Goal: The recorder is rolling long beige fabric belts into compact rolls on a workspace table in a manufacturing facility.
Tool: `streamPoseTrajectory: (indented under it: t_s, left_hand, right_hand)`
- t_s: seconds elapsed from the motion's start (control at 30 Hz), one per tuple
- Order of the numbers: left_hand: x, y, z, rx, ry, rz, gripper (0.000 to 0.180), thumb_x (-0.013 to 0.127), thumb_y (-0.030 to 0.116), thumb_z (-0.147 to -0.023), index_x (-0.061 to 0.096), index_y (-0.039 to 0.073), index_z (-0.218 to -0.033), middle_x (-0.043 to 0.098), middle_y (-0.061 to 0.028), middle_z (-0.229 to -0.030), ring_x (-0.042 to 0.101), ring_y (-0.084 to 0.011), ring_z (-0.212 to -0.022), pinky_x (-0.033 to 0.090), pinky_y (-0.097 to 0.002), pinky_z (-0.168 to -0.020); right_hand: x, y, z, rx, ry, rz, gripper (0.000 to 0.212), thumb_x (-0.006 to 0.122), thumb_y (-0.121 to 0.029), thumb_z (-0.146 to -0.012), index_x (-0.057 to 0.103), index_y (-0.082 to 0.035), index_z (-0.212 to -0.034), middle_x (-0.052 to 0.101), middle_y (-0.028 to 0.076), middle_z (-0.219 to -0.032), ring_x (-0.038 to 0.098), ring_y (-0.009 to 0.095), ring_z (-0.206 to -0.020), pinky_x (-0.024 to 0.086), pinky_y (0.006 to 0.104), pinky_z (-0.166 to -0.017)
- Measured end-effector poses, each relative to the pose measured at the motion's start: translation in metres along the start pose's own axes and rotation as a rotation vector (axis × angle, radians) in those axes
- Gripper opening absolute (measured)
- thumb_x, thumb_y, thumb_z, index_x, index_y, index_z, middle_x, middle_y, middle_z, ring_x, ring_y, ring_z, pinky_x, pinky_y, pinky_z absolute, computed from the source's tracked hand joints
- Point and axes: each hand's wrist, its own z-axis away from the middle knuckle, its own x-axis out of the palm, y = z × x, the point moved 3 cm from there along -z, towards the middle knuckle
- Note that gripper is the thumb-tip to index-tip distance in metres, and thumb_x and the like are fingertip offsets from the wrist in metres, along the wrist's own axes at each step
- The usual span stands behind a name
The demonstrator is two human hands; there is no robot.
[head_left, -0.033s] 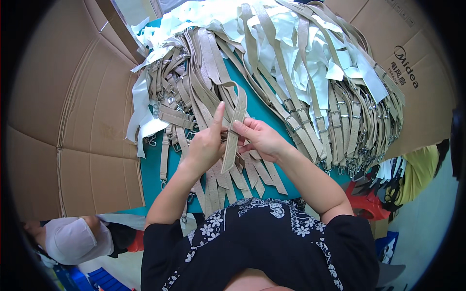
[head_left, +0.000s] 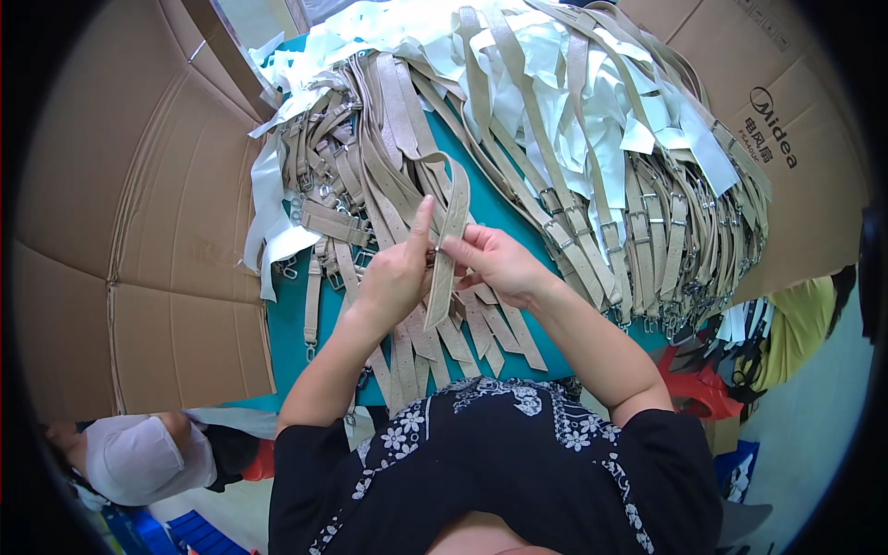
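Note:
A beige strap (head_left: 456,208) curls up from the bundle in front of me, its pointed end hanging down between my hands. My left hand (head_left: 396,276) is closed at the strap's left side, with the index finger pointing up; its other fingertips are partly behind the strap. From the right, my right hand (head_left: 502,264) grips the same strap, thumb on its front face. A small metal piece shows at the strap between the hands. Below them, several pointed strap ends (head_left: 416,356) with punched holes fan out over the green table surface (head_left: 546,338).
Straps with metal buckles (head_left: 564,236) lie in a large pile to the right, shorter straps with clasps (head_left: 324,208) to the left. White sheets (head_left: 592,111) lie among them. Cardboard (head_left: 185,231) stands at the left, a carton (head_left: 777,102) at the right. Another person (head_left: 153,458) is at lower left.
My right thumb has shifted slightly left and down along the strap. Otherwise the hands and straps look almost the same.

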Motion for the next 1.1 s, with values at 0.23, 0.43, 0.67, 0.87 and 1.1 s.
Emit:
streamPoseTrajectory:
  t_s: [0.23,0.43,0.67,0.87,1.1]
  left_hand:
    - [-0.004,0.004,-0.008,0.125,-0.004,-0.078,0.051,0.073,0.017,-0.065,0.053,0.006,-0.11,0.058,-0.0033,-0.064,0.057,-0.0173,-0.052,0.045,-0.028,-0.048]
    - [-0.008,0.007,-0.007,0.041,0.023,-0.009,0.027,0.074,0.018,-0.065,0.058,0.006,-0.084,0.056,-0.0053,-0.061,0.056,-0.0182,-0.051,0.044,-0.0292,-0.048]
    - [-0.027,0.021,-0.024,-0.302,-0.301,0.298,0.02,0.067,0.017,-0.077,0.059,0.002,-0.087,0.051,-0.0035,-0.058,0.045,-0.0099,-0.046,0.037,-0.0247,-0.046]
    - [-0.06,-0.016,-0.024,-0.302,-0.07,0.353,0.019,0.065,0.009,-0.078,0.059,0.001,-0.094,0.056,-0.0036,-0.075,0.048,-0.0068,-0.058,0.04,-0.0227,-0.05]
    - [-0.038,-0.003,-0.034,0.101,-0.194,0.191,0.053,0.074,0.018,-0.066,0.052,0.006,-0.112,0.054,-0.0108,-0.109,0.05,-0.0264,-0.106,0.036,-0.0394,-0.095]
  right_hand:
    - [-0.048,0.01,-0.018,0.07,0.01,-0.113,0.026,0.051,-0.031,-0.09,0.057,-0.007,-0.084,0.06,0.001,-0.076,0.054,0.008,-0.063,0.046,0.0227,-0.06]
    - [-0.05,0.021,-0.027,0.12,-0.04,-0.289,0.025,0.052,-0.032,-0.089,0.057,-0.008,-0.084,0.062,0.001,-0.075,0.057,0.006,-0.06,0.049,0.0204,-0.052]
    - [-0.046,0.007,-0.025,-0.078,-0.115,-0.211,0.022,0.051,-0.028,-0.09,0.056,-0.007,-0.089,0.062,0.003,-0.082,0.058,0.009,-0.069,0.047,0.0237,-0.065]
    - [-0.056,0.017,-0.025,-0.026,-0.211,-0.54,0.023,0.046,-0.027,-0.092,0.054,-0.005,-0.092,0.06,0.003,-0.083,0.058,0.013,-0.074,0.048,0.0258,-0.068]
    - [-0.045,0.008,-0.012,0.025,-0.179,-0.338,0.016,0.049,-0.023,-0.091,0.054,-0.009,-0.096,0.06,0.0,-0.083,0.058,0.009,-0.073,0.048,0.0242,-0.068]
